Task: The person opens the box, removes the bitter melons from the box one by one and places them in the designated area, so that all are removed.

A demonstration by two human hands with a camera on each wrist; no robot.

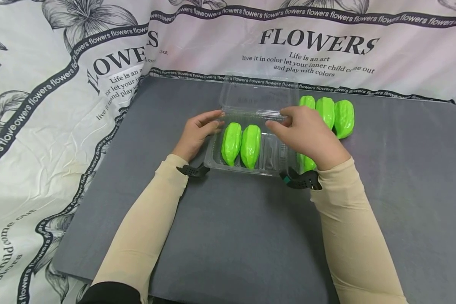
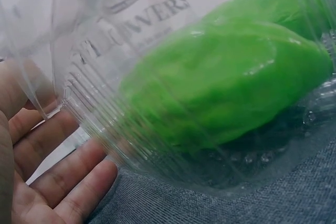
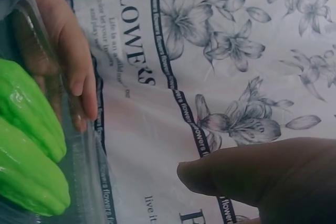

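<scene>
A clear plastic clamshell container (image 1: 273,154) stands with its lid (image 1: 258,96) raised at the back. Two glossy green ridged oblong fruits (image 1: 232,143) lie side by side in its left part. At the container's left side is my left hand (image 1: 197,131); in the left wrist view its relaxed fingers (image 2: 79,182) lie against the ribbed wall. My right hand (image 1: 308,131) hovers over the container's right rear, thumb and forefinger apart with nothing held. In the right wrist view, the right thumb (image 3: 215,177) stretches out, away from the fruits.
More green fruits (image 1: 344,118) lie on the grey tabletop (image 1: 228,236) right of the container, partly hidden by the right hand. White cloth (image 1: 197,46) printed with flowers and lettering hangs along the back and left edges.
</scene>
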